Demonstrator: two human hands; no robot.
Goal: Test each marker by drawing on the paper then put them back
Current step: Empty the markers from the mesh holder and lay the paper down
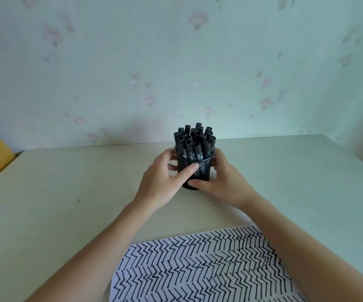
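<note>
Both hands clasp the mesh pen cup point(194, 171): left hand point(163, 184) and right hand point(224, 186) curl around it, steadying the capped black markers point(194, 140) beyond the zigzag-covered paper point(198, 269).

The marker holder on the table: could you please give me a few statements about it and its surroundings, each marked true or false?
1. Both the left hand and the right hand grip the black mesh holder. True.
2. The holder lies on its side. False: it stands upright on the table.
3. The markers in the holder all have black caps pointing up. True.
4. The paper is blank. False: black zigzag lines cover it.
5. One marker lies loose on the paper. False: all visible markers stand in the holder.
</note>
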